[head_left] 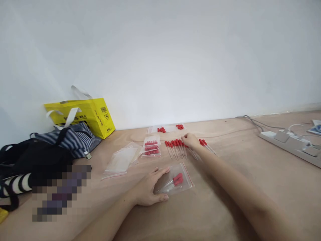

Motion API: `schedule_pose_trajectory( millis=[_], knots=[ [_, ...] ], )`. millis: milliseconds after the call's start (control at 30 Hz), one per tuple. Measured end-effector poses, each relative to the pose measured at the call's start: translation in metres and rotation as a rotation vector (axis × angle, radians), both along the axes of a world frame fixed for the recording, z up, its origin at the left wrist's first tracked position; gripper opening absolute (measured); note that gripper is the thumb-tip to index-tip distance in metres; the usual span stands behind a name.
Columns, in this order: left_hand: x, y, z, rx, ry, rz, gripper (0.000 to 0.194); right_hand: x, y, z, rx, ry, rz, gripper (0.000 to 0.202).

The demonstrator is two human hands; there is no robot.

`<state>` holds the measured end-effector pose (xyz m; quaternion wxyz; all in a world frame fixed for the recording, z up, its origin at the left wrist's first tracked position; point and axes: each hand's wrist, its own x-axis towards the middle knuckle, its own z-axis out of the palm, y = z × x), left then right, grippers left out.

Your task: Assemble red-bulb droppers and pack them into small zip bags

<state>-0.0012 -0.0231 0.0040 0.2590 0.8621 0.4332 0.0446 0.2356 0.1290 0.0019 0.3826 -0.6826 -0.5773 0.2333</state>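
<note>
My left hand [149,188] lies with thumb and fingers spread at the left edge of a clear zip bag [187,187], holding it flat against the table. Inside that bag are a few glass droppers [177,179] with red rubber bulbs. Farther out, my right hand [192,141] is closed in a pinch at the bulb end of a dropper in the row. Red-bulbed droppers [175,144] lie side by side left of this hand, and a couple more droppers [204,143] lie to its right. The pinched bulb is mostly hidden by my fingers.
Overlapping filled zip bags [151,149] with red bulbs lie left of the row, beside flat zip bags [120,160]. Loose red bulbs [179,127] rest on plastic by the wall. A yellow bag [100,117] and striped bag [72,139] stand left; a power strip [291,144] lies right.
</note>
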Motion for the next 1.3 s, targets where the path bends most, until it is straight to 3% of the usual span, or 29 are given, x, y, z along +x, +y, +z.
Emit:
schedule_pose_trajectory(
  millis=[133,267,467,700,767,967,1067,1133,1167,1200,1300],
  knots=[
    [0.001,0.000,0.001,-0.003,0.001,-0.003,0.081,0.027,-0.024,0.008,0.085,0.224,0.042,0.020],
    [0.005,-0.002,0.008,0.014,-0.010,0.017,0.083,0.045,-0.065,-0.002,0.157,0.425,0.032,0.026],
    [0.008,-0.003,0.016,0.027,0.002,0.025,0.085,0.033,-0.099,-0.030,0.172,0.913,0.023,0.034],
    [0.004,-0.001,0.010,0.057,-0.020,0.009,0.083,0.015,-0.107,-0.033,0.057,1.080,0.135,0.035],
    [0.004,0.000,0.009,0.070,-0.051,-0.004,0.083,0.008,-0.112,-0.032,-0.010,1.035,0.244,0.036],
    [0.007,-0.002,0.012,0.046,-0.042,0.018,0.082,-0.010,-0.127,-0.032,-0.165,0.705,0.750,0.034],
    [0.007,-0.002,0.011,0.048,-0.044,0.003,0.082,-0.008,-0.126,-0.031,-0.177,0.625,0.849,0.036],
    [0.007,-0.002,0.009,0.053,-0.042,0.001,0.083,-0.002,-0.117,-0.027,-0.127,0.454,0.733,0.031],
    [0.006,-0.002,0.009,0.055,-0.041,0.000,0.083,0.003,-0.109,-0.024,-0.082,0.325,0.632,0.027],
    [0.006,-0.001,0.008,0.058,-0.041,0.001,0.083,0.007,-0.100,-0.021,0.002,0.110,0.443,0.023],
    [0.006,-0.002,0.008,0.064,-0.030,0.013,0.084,0.014,-0.067,-0.010,0.063,-0.030,0.230,0.014]
  ],
)
